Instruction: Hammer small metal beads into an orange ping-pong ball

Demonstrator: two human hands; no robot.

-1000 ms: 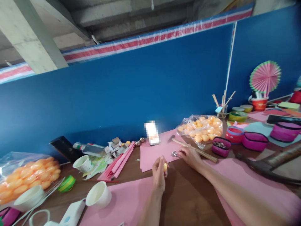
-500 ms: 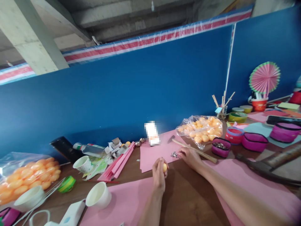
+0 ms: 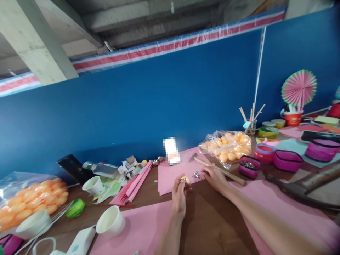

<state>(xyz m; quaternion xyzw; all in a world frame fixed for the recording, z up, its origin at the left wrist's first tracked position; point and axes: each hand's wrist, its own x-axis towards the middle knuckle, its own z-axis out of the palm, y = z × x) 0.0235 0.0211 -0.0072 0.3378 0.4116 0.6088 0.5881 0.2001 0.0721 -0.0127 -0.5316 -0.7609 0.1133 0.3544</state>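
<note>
My left hand (image 3: 179, 196) is closed around a small orange ball (image 3: 185, 180), like a ping-pong ball. Shiny silver studs cover part of the ball's surface. To its right, my right hand (image 3: 214, 176) rests over the pink paper's edge with its fingers pinched together. Whatever may be between those fingertips is too small to make out. Beside them lies a little heap of silver studs (image 3: 196, 174), on the pink sheet (image 3: 170, 182).
A hammer (image 3: 223, 170) lies behind my right hand. Bags of orange balls (image 3: 231, 145) stand at both sides. Purple pouches (image 3: 249, 166) sit to the right, one holding metal bits. A white paper cup (image 3: 111, 221) is at left. Two stud-covered balls (image 3: 157, 160) lie farther back.
My left hand has turned the ball, so its studded side now shows instead of plain orange, and raised it slightly. My right hand has stayed by the studs.
</note>
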